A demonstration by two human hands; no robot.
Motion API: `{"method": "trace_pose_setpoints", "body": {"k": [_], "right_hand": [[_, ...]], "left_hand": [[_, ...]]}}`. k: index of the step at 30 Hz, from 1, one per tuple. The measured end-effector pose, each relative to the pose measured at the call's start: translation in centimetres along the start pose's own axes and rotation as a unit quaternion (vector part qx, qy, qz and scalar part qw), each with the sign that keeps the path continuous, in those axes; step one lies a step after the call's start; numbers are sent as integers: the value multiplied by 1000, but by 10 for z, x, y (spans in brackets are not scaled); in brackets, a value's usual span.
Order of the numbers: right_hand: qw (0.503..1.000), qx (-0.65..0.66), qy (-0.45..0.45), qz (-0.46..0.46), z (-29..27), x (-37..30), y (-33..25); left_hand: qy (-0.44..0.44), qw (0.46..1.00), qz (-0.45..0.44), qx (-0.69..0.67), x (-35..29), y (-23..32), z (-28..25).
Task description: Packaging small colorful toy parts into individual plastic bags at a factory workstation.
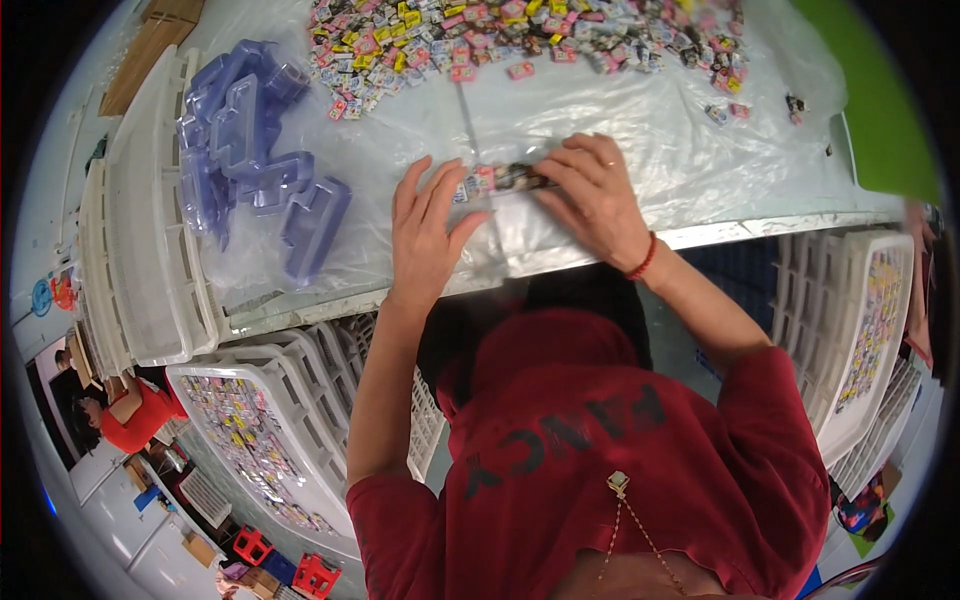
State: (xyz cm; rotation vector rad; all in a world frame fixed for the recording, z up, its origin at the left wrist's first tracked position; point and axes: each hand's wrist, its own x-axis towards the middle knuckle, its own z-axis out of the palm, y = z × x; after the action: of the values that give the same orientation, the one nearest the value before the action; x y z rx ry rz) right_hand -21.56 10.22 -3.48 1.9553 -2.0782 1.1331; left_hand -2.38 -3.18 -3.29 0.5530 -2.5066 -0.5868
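On the plastic-covered table, a short row of small printed rectangular pieces (500,179), in white, pink and black, runs between my two hands. My right hand (597,195), with a red bracelet at the wrist, pinches the row's right end; its fingertips hide part of it. At the left end is my left hand (428,230), fingers stretched and thumb held apart, the index fingertip close to the last white piece. Whether that fingertip touches it, I cannot tell. Beyond the hands spreads a large heap of similar loose pieces (480,40) in pink, yellow, white and black.
Clear bluish plastic trays (240,130) lie piled at the left, one (316,228) nearer the table edge. White crates (150,210) stand beside the table; others with pieces inside (250,440) are below left and right (865,330). A person in red (145,420) is far left.
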Motion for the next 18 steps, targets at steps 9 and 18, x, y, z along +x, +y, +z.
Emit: {"method": "trace_pose_setpoints", "body": {"k": [9,18], "right_hand": [[997,-23,-55,-55,32,8,-8],[992,-29,-86,-92,23,10,0]], "left_hand": [[-25,998,57,5,8,-15,14],[26,999,28,-31,4,-14,10]]}}
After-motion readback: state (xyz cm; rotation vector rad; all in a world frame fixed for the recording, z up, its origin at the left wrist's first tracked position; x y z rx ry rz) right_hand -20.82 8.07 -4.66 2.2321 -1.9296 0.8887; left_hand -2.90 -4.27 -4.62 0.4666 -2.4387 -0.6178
